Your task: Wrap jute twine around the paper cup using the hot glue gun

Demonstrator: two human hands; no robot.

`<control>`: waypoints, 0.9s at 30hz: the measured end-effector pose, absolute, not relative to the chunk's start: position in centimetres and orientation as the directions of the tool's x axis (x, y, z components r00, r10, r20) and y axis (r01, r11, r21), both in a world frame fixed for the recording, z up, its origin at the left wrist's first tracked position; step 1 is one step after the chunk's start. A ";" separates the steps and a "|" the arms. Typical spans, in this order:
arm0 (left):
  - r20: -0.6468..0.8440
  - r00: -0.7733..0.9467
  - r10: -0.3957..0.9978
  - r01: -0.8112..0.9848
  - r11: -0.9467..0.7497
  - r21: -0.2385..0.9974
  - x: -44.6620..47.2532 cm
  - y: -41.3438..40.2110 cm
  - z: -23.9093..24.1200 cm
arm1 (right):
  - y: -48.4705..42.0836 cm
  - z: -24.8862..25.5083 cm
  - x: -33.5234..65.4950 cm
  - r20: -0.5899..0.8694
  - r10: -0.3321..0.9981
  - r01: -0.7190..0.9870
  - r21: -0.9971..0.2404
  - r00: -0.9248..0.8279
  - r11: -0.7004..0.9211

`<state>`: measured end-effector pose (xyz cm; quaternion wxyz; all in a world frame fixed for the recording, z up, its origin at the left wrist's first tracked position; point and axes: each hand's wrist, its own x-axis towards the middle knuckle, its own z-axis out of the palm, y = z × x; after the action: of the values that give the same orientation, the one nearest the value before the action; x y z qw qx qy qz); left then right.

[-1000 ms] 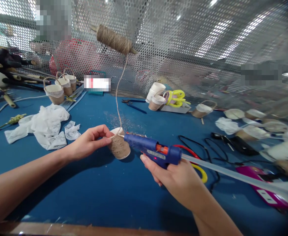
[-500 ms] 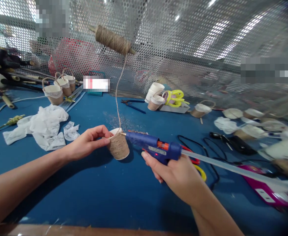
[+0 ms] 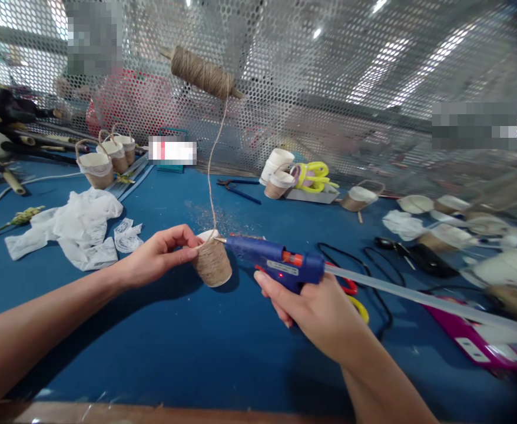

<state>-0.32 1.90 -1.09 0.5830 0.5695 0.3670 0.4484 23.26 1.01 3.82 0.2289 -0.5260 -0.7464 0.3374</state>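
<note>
My left hand (image 3: 163,250) pinches the rim of a small paper cup (image 3: 214,265) wrapped in brown twine, tilted a little above the blue tabletop. A strand of twine (image 3: 211,176) runs from the cup's rim up to a spool (image 3: 202,72) hung on the mesh. In my right hand (image 3: 318,312) is a blue hot glue gun (image 3: 267,256), its metal nozzle at the twine near the cup's rim. From the gun's back end a long clear glue stick (image 3: 400,297) sticks out to the right. The fingers on the trigger are partly hidden.
White lace (image 3: 75,227) lies left, with several handled cups (image 3: 97,168) behind it. Blue pliers (image 3: 241,187), stacked white cups (image 3: 276,165) and yellow-handled scissors (image 3: 315,176) are at the back. A magenta power strip (image 3: 474,344) and black cables (image 3: 373,282) lie right.
Almost nothing differs. Both hands, the cup and the glue gun keep their places, the nozzle still at the rim; the view has shifted very slightly.
</note>
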 end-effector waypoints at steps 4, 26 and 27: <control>0.084 0.325 0.942 -0.092 -0.057 0.994 -0.3 1.8 -1.0 | 0.8 3.4 23.4 -0.001 0.933 0.630 -0.738 -0.359 0.241; 0.088 0.327 0.941 -0.076 -0.067 0.995 -0.4 1.8 -1.2 | 0.6 3.4 23.0 0.004 0.932 0.617 -0.749 -0.362 0.242; 0.089 0.326 0.941 -0.070 -0.070 0.995 -0.4 1.8 -1.2 | 0.5 3.3 23.0 0.005 0.930 0.616 -0.748 -0.368 0.247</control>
<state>-0.41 1.81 -1.21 0.5699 0.5814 0.3747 0.4436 22.97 0.48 3.30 0.2322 -0.5119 -0.7549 0.3380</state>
